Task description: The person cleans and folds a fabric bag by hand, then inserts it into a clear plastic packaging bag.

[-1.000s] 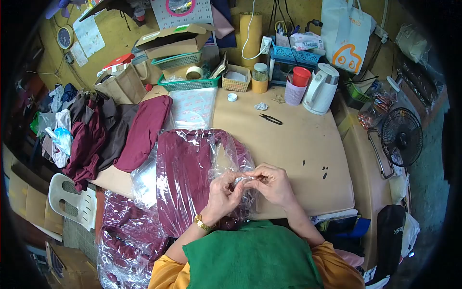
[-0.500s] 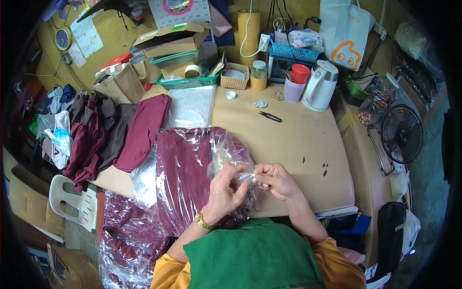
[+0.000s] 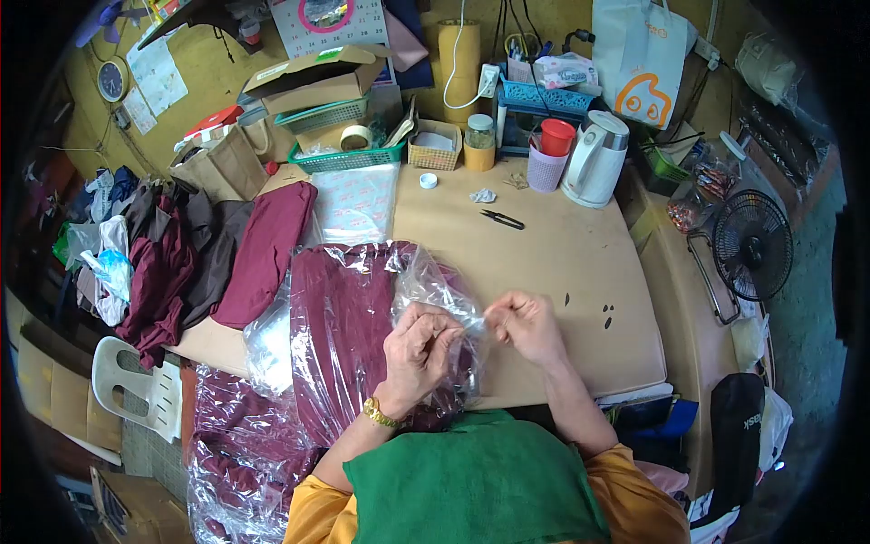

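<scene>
Clear plastic covers a maroon garment (image 3: pixel 340 335) at the front of the table. Over its right part, my left hand (image 3: pixel 422 349) is closed on a gathered end of the clear plastic (image 3: pixel 433 288). Just to the right, my right hand (image 3: pixel 527 326) is pinched, with its fingertips near a bit of plastic between the hands; what it holds is too small to make out. A gold watch is on my left wrist. Black thread snips (image 3: pixel 503 219) lie on the table beyond my hands.
A folded maroon cloth (image 3: pixel 269 254) and piled clothes (image 3: pixel 168 245) lie left. Flat plastic packs (image 3: pixel 355 204), a green basket (image 3: pixel 344 160), a jar (image 3: pixel 479 143), a cup (image 3: pixel 546 168) and a kettle (image 3: pixel 596 161) stand behind. A fan (image 3: pixel 752 245) is at right.
My right hand has moved away to the right from my left hand, opening a small gap between them. The view has shifted slightly.
</scene>
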`<state>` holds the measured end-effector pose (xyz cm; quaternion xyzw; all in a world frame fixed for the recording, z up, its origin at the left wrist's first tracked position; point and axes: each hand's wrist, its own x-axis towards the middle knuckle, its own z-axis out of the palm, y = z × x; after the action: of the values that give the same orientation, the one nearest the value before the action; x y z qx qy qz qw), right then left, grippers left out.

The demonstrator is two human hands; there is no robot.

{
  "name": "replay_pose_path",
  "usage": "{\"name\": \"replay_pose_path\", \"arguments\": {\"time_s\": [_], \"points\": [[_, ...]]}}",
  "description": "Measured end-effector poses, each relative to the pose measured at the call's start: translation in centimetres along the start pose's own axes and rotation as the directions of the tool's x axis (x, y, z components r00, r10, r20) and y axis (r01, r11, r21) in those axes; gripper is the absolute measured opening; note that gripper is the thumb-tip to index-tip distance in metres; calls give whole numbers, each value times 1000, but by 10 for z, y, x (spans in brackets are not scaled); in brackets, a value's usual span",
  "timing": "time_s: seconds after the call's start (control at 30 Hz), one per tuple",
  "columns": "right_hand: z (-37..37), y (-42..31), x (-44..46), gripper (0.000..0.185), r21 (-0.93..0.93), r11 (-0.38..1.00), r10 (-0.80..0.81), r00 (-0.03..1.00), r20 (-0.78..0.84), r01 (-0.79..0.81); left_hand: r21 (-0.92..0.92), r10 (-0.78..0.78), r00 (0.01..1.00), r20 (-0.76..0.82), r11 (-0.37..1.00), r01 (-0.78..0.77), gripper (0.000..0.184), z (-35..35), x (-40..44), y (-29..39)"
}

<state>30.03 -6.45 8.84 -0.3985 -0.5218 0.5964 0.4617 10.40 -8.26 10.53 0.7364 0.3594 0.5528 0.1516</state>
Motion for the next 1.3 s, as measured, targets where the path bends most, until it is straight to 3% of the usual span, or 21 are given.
{"name": "replay_pose_path", "arguments": {"time_s": [0.07,0.13,0.2,0.23,0.3,0.37,0.4,0.43,0.5,0.6,0.73,0.8,0.83,0.9,0.93,0.97,1.0,1.03,1.1,1.23,1.3], "points": [[-9,-10,4,14,-127,978,-188,966,-176,167,-6,-19,999,-36,1000,18,9,5,1,4],[-21,-19,7,12,-211,959,-248,925,-288,191,-4,0,999,-44,1000,0,9,7,6,10],[-73,-10,19,9,-385,901,-401,723,-562,200,35,-15,998,-62,999,18,17,0,5,4],[-87,-11,10,9,-388,900,-403,713,-574,198,50,-76,996,-54,996,78,22,-9,0,-7],[-109,-18,-5,7,-605,733,-679,383,-626,311,308,-239,971,33,926,217,36,-31,-17,-29],[-85,-4,-31,10,-378,887,-455,639,-621,265,618,-409,912,42,728,298,51,-35,-50,-56],[-73,7,-40,14,-451,887,-345,794,-500,101,646,-517,850,98,683,341,62,-37,-67,-71],[-63,18,-42,17,-536,843,-189,905,-381,-50,724,-479,870,119,641,254,65,-33,-84,-85],[-54,36,-37,24,-735,678,-234,939,-253,-29,767,-477,867,147,608,204,66,-30,-85,-81],[-70,70,-31,26,-806,586,-365,862,-353,-83,762,-493,858,144,608,222,65,-29,-83,-82],[-57,51,-23,23,-868,456,-364,849,-382,-195,770,-486,859,160,606,199,64,-29,-82,-82],[-64,65,-14,19,-964,265,-392,912,-122,-15,754,-492,858,145,616,226,63,-28,-82,-83],[-63,68,-11,19,-964,265,-390,913,-121,-15,755,-494,857,144,615,228,63,-28,-82,-82],[-61,72,0,20,-720,693,-340,896,-287,33,750,-495,857,144,619,232,62,-28,-80,-81],[-62,78,6,20,-720,693,-339,897,-282,36,751,-497,857,139,616,236,62,-28,-79,-81],[-63,83,14,22,-198,976,-157,910,-385,84,751,-494,858,139,617,233,62,-28,-79,-81],[-66,88,18,24,395,913,55,928,-367,102,752,-491,859,143,619,229,62,-28,-80,-81],[-68,83,19,24,397,912,58,928,-367,100,753,-493,858,143,617,228,62,-28,-80,-81],[-73,66,20,32,307,900,353,930,-99,-309,750,-478,866,146,625,218,63,-28,-80,-82],[-45,85,36,38,-10,999,46,993,-105,-48,757,-474,870,137,617,217,63,-27,-82,-85],[-53,72,40,36,-19,983,182,983,-6,-182,760,-479,868,134,611,220,62,-27,-81,-82]]}}
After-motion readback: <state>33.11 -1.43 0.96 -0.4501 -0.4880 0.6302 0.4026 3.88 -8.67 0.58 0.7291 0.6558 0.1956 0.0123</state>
